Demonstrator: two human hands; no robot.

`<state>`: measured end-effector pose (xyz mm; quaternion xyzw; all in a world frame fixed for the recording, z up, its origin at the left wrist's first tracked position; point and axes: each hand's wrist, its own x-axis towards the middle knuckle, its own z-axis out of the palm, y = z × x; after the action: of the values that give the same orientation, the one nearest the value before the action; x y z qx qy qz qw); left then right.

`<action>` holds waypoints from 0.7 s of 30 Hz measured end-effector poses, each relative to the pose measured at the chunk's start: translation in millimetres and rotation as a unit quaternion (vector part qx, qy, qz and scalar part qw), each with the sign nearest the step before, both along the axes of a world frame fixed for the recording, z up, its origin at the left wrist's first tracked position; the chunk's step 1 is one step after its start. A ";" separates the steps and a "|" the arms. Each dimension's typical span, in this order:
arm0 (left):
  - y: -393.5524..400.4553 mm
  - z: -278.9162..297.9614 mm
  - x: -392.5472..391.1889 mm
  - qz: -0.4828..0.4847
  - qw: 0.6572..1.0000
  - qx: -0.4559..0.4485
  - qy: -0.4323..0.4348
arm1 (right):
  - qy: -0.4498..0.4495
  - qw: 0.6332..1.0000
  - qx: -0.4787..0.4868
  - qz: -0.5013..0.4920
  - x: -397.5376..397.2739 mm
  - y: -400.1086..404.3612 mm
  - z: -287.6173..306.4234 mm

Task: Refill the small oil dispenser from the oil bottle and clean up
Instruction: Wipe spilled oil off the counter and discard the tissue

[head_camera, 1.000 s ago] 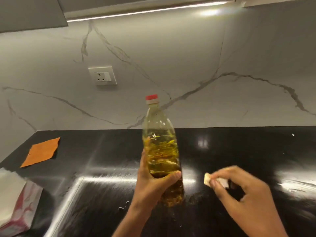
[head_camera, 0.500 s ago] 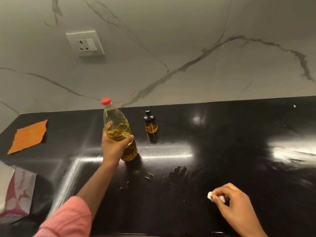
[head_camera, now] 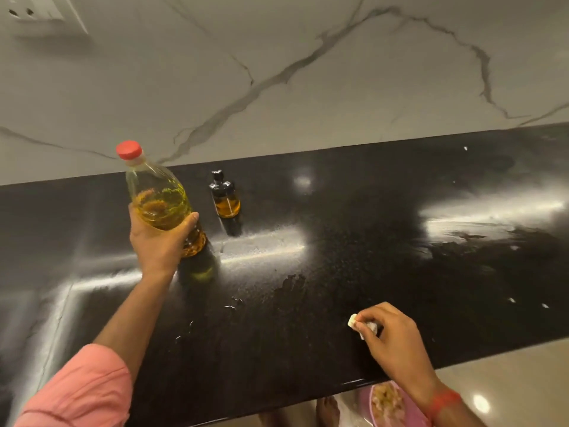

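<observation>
A clear plastic oil bottle with a red cap, partly full of yellow oil, stands tilted on the black counter at mid-left. My left hand grips its lower body. Just right of it stands the small amber oil dispenser with a black top, upright and apart from the bottle. Near the counter's front edge my right hand pinches a small crumpled white tissue against the counter surface. Smears and droplets of oil lie between the two hands.
A white marble wall with a socket at top left backs the counter. Beyond the counter's front edge at the bottom right are the floor and a pink bin with scraps in it.
The bottle, held up close before the camera a second ago, now sits far back on the counter beside the dispenser. My right hand with the tissue stays near the front edge. The view has tilted downward.
</observation>
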<state>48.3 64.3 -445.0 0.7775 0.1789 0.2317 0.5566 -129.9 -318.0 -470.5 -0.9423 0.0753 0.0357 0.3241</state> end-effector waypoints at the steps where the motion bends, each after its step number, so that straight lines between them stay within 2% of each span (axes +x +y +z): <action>1: 1.3 0.2 1.2 -0.006 1.000 0.005 -0.001 | 0.004 1.000 -0.009 0.005 -2.6 0.1 -1.1; 6: 15.0 -0.1 17.4 -0.042 0.999 -0.009 0.014 | 0.016 0.995 -0.084 0.049 -13.0 8.0 -6.6; 11: 22.8 -0.2 14.4 -0.060 0.997 0.003 0.041 | -0.011 0.981 -0.177 0.080 1.4 6.1 -7.1; 14: 8.4 7.9 -27.7 -0.048 0.997 -0.039 0.047 | -0.053 0.975 -0.212 0.046 31.4 -18.7 -10.5; 18: -11.0 18.7 -109.3 -0.029 0.995 -0.092 0.010 | -0.038 0.973 -0.223 -0.041 65.8 -33.3 -7.2; 21: -15.1 20.2 -162.0 0.017 0.993 -0.113 0.002 | -0.011 0.989 -0.147 -0.027 68.8 -10.4 -7.4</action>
<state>-113.7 49.2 -424.7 0.7068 0.2183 0.2175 0.6368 -61.1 -328.4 -477.9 -0.9777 0.1014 0.0047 0.1839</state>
